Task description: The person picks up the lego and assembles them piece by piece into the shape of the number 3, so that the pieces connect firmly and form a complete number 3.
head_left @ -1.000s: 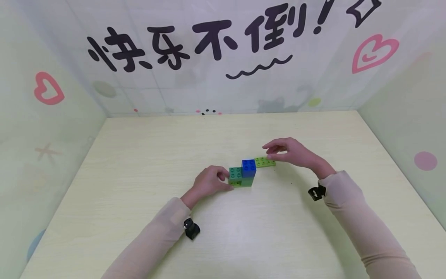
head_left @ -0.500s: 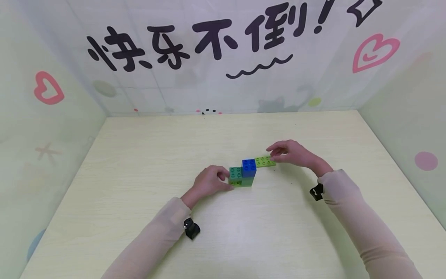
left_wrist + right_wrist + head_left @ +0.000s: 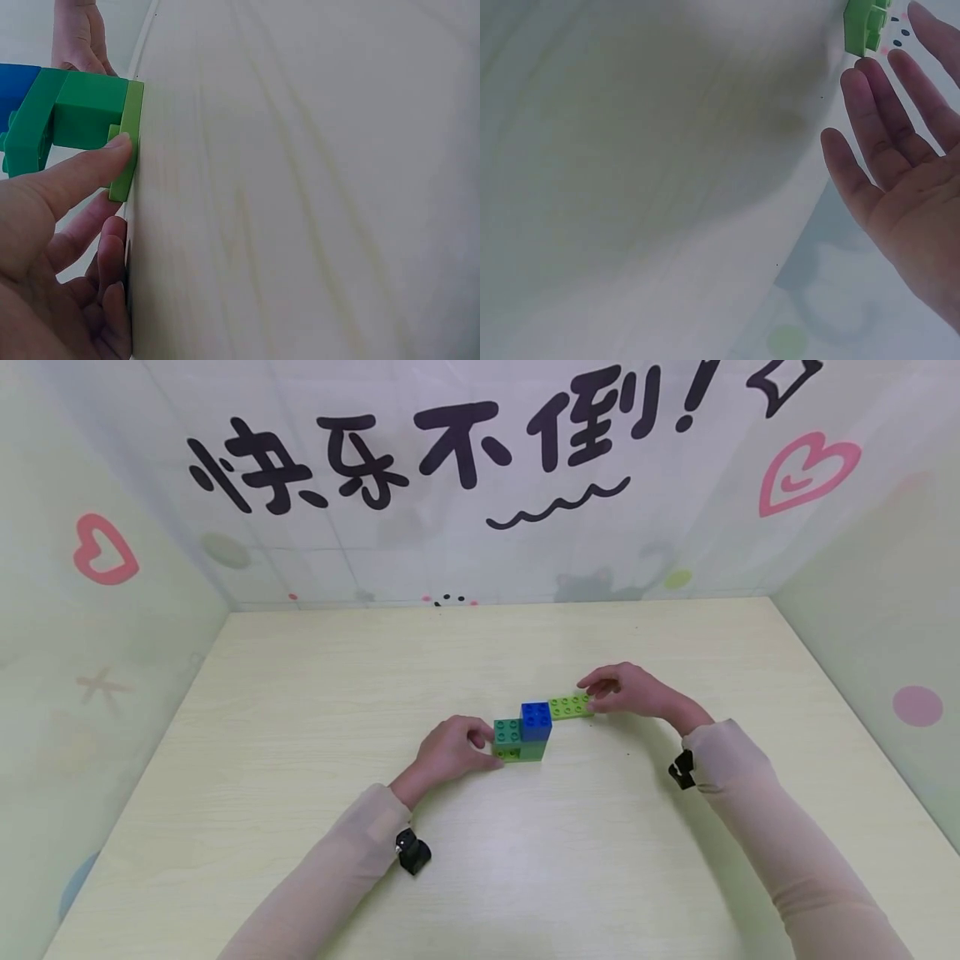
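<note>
Centre frame, the left hand (image 3: 452,750) pinches the brick stack (image 3: 531,748) low; the right hand (image 3: 633,688), fingers apart, is by the lime plate (image 3: 567,707) right of centre; both pieces seem light, stiff, best gripped edgewise.

The person is wearing long, pale beige sleeves with a faint pinkish cast, the left sleeve (image 3: 318,872) lying mostly smooth, the right sleeve (image 3: 772,835) bunching into soft creases farther up the arm. Both grips are showing bare. A small, blocky black left camera (image 3: 412,852) and a matching right camera (image 3: 682,769) are sitting beside the cuffs.
</note>
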`<state>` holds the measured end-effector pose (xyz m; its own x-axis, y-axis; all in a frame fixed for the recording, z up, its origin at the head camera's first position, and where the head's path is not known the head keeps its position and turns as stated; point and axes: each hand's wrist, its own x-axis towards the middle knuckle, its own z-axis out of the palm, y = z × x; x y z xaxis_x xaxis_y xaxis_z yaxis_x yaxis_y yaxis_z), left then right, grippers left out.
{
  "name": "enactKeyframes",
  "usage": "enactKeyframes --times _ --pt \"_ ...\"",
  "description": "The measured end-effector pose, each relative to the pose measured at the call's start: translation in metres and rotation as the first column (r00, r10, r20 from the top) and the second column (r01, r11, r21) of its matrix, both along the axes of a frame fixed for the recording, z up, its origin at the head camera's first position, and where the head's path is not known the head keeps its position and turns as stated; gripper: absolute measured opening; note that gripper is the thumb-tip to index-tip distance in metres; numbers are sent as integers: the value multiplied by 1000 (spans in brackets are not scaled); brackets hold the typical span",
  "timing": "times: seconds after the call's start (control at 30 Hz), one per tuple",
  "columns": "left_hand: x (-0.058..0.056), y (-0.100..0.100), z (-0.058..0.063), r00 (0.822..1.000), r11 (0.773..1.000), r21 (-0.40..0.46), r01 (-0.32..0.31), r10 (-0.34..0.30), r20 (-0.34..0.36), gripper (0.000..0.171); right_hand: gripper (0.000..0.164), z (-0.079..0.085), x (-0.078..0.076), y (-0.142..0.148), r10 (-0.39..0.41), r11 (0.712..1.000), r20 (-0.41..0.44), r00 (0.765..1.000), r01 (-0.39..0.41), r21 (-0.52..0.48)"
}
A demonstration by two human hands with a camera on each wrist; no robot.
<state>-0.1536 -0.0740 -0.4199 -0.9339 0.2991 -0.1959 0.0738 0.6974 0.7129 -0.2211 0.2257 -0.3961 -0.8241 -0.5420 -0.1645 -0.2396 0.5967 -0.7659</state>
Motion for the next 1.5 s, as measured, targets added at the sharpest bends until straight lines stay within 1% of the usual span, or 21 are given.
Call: enactKeyframes --times 0.3,0.47,0.77,0.93,1.5 --pt "0 0 0 1000 1000 -5 7 -7 1 30 39 -10 -9 3 25 1000 13 1000 -25 -1" --pt "0 0 0 1000 1000 -9 2 -2 12 30 40 -12 -10 3 33 999 33 999 -33 -9" --pt "1 1 3 1000 1000 -3 5 -5 10 30 39 -20 -11 2 41 999 0 999 -41 19" --pt "1 1 3 1000 1000 -5 0 0 13 29 39 -20 -11 1 41 999 -1 999 -41 10" --pt "2 1 4 1000 1000 0 -8 8 15 30 38 -27 -9 -2 -9 1000 -12 1000 9 -13"
